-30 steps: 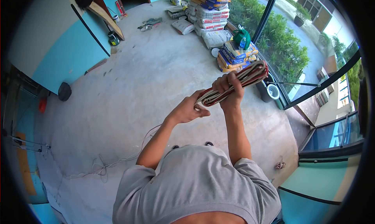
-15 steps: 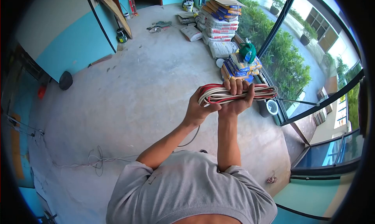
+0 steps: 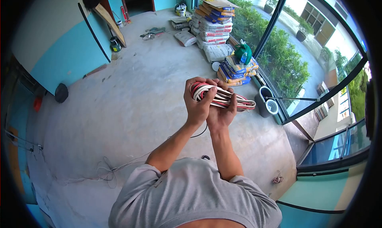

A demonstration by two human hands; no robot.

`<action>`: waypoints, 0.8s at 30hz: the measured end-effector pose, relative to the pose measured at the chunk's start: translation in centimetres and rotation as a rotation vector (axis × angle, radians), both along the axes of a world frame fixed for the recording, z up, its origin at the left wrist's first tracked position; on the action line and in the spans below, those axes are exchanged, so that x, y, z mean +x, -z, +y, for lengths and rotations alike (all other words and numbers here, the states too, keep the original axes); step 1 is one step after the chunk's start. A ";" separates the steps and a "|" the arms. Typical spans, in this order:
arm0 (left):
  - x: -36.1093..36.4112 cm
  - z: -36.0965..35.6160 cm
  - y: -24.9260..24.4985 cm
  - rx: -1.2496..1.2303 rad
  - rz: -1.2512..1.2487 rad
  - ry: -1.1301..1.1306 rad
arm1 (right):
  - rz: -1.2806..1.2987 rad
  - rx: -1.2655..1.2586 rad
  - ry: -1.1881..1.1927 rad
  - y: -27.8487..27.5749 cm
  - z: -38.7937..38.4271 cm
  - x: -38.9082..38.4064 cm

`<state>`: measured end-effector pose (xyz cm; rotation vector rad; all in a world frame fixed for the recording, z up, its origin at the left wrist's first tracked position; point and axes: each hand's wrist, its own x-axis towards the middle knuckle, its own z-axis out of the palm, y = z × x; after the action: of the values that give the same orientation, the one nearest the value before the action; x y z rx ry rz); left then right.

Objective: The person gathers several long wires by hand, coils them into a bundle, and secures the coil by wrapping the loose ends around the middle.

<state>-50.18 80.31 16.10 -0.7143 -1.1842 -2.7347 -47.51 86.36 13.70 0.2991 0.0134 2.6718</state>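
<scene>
A long folded coil of red and white electrical cable [image 3: 244, 103] is held out in front of my chest. Its right end tilts down and sticks out past my hands. My left hand [image 3: 197, 104] is closed round the left end, its thumb lying across the strands. From underneath, my right hand [image 3: 221, 116] grips the middle of the coil, with the thumb up over the near side. Some fingers of both hands are hidden behind the cable. A dark cord [image 3: 200, 134] hangs below my hands.
Stacked bags [image 3: 215, 31] and blue-yellow bags [image 3: 236, 69] stand along the glass wall. Grey buckets [image 3: 265, 104] are by the window frame. Loose wire [image 3: 108, 172] trails over the floor at left; a small reddish bundle [image 3: 277, 179] lies at lower right.
Both hands have moved left with the cable coil, and its right end has dipped. My left thumb now lies over the strands, and my right fingers no longer curl over the top as before.
</scene>
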 end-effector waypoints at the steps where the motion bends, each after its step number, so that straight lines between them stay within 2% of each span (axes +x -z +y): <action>1: -0.3 -0.3 -0.2 0.006 -0.001 0.029 | -0.052 0.014 -0.031 0.4 -0.1 0.1; 6: -1.8 -0.9 1.4 -0.064 -0.025 0.019 | -0.032 0.046 -0.181 3.5 -0.3 -0.6; 8: -2.3 -1.4 1.7 -0.076 -0.036 -0.010 | 0.039 0.154 -0.257 3.6 -0.4 -0.6; 11: -3.2 -2.5 1.9 -0.105 -0.033 -0.056 | -0.109 0.529 -0.221 4.0 -0.7 0.5; 12: -3.7 -3.2 1.6 -0.109 -0.034 -0.079 | -0.114 0.676 -0.229 6.7 -0.2 0.3; 15: -5.5 -5.3 1.2 -0.234 0.057 -0.195 | -0.511 1.351 -0.355 8.7 1.9 3.3; 18: -6.6 -7.0 0.9 -0.373 0.126 -0.187 | -0.598 1.613 -0.363 6.8 4.0 5.2; 20: -6.9 -7.6 1.3 -0.475 0.163 -0.141 | -0.400 1.682 0.264 3.2 4.6 4.3; 21: -6.4 -7.4 1.0 -0.502 0.165 -0.094 | -0.353 1.684 0.442 1.6 5.1 3.1; 23: -6.0 -6.6 1.0 -0.575 0.237 -0.003 | -0.280 1.857 0.392 0.3 5.9 0.1; 24: -5.4 -5.7 0.6 -0.497 0.232 0.019 | -0.282 1.865 0.141 0.0 5.2 -0.6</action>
<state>-55.59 74.63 15.46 -1.0558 -1.8163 -2.2936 -48.08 91.56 13.71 0.3719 -2.3750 1.6815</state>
